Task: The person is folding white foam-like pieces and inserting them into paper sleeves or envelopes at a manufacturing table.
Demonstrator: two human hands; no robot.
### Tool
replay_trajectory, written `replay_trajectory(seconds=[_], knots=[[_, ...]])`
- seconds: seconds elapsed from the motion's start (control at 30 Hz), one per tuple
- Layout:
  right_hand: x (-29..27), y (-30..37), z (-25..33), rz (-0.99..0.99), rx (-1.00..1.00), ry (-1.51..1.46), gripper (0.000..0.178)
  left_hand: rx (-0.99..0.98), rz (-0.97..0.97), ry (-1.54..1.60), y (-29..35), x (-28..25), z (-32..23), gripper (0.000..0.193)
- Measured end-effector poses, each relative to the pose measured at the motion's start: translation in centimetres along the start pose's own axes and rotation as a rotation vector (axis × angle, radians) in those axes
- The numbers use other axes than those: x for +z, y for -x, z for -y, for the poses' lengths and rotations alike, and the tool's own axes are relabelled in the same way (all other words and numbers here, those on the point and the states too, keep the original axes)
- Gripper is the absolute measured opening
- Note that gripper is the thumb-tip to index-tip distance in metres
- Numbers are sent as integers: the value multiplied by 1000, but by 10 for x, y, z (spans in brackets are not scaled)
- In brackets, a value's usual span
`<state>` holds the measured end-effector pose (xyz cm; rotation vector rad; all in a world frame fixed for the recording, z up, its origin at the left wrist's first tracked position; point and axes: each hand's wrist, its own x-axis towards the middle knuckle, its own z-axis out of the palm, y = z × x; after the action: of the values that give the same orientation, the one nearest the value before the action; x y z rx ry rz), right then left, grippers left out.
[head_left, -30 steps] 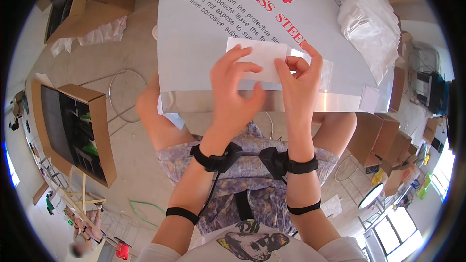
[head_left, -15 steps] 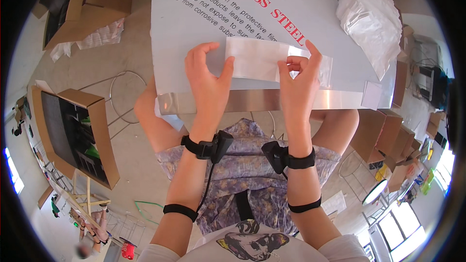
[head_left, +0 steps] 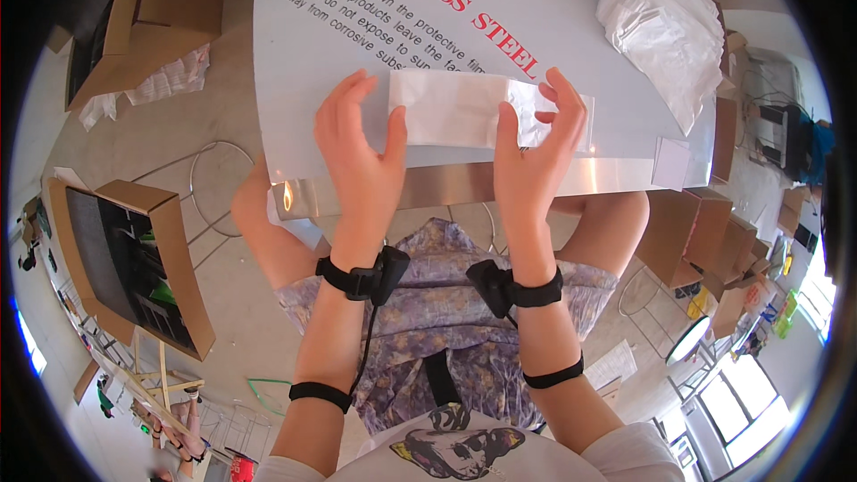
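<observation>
A flat white plastic bag (head_left: pixel 445 109) with a clear, shiny right end lies on the grey film-covered tabletop (head_left: pixel 303 98). At its left edge is my left hand (head_left: pixel 360 147), its thumb against the bag and its fingers spread apart. My right hand (head_left: pixel 529 161) is over the bag's right part. Its thumb rests on the plastic and its fingers reach past the clear end, apart from the thumb. Neither hand grips the bag.
A pile of clear plastic bags (head_left: pixel 665 31) covers the table's far right. A small white card (head_left: pixel 669 163) sits by the shiny metal front edge (head_left: pixel 446 183). An open cardboard box (head_left: pixel 192 259) stands left, and more boxes (head_left: pixel 683 236) stand right.
My right fingers have uncurled from their pinch at the bag's clear end and spread. The bag's right part now looks creased. Everything has shifted slightly left in view.
</observation>
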<state>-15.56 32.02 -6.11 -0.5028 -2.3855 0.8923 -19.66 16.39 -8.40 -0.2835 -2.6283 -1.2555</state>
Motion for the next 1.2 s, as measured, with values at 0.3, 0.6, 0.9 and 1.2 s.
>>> replay_trajectory(seconds=[0.3, 0.6, 0.9, 1.2], knots=[[37, 7, 8, 181, 630, -1333, 52, 346, 381, -287, 6, 17, -8, 54], [39, 5, -5, 149, 739, -1510, 53, 304, 368, -404, 8, 21, 9, 71], [30, -2, -10, 115, 830, -1672, 50, 236, 263, -359, 10, 22, 8, 68], [-71, -18, -80, 134, 621, -224, 41, 320, 275, -4, 26, 23, -43, 29]])
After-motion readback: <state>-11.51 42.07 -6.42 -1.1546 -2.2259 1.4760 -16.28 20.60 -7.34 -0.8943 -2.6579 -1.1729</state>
